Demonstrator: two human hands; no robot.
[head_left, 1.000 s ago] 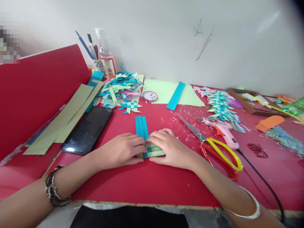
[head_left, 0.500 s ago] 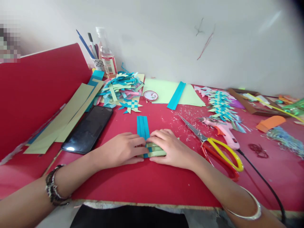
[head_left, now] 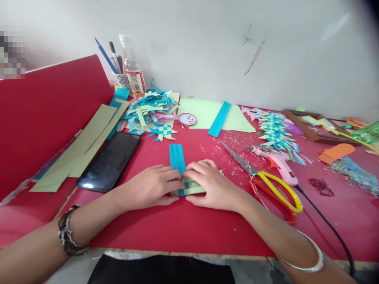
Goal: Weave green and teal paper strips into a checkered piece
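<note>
Tabletop (head_left: 201,234) in red carries scissors (head_left: 252,170) at right and, at its near middle, the left hand (head_left: 152,187) and right hand (head_left: 213,187) (both half-curled), gripping between them the woven blue-and-green paper strips (head_left: 178,158), blue ends pointing far.

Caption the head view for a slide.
Left hand and right hand on crossed paper strips, scissors and glue gun to their right.

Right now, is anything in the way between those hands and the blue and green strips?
Nothing visible is. The left hand and the right hand both touch the strips, hiding part of them. The phone lies left of the left hand and the scissors right of the right hand, neither in between.
</note>
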